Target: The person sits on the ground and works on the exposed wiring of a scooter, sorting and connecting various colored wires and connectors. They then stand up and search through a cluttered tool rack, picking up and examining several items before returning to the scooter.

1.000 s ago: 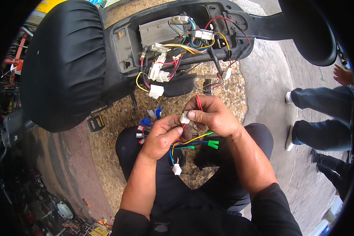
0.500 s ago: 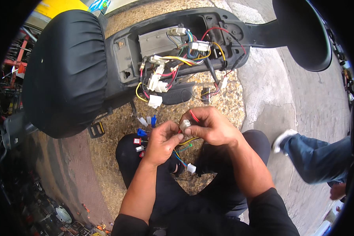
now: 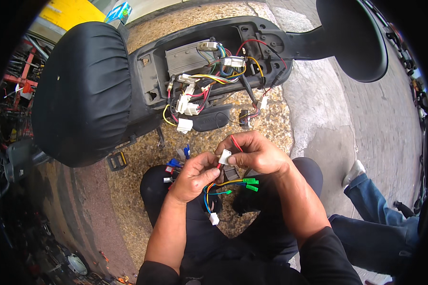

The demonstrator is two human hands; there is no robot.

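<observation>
Left hand and right hand both pinch a small white plastic wire connector, fingertips touching. Loose coloured wire bundle hangs below (over lap). Open black scooter body edge lies near, ahead.

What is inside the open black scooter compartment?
Inside the compartment sit a grey ribbed controller box, white connectors and coloured wires. Whatever lies beneath the box stays hidden.

what you can't really make out here

your right hand covers most of the dark block under it, so its shape is anyone's guess. your left hand hides where the wire bundle starts. the bystander's leg gets cut off at the right rim. the clutter far left is too blurry to sort out.
</observation>
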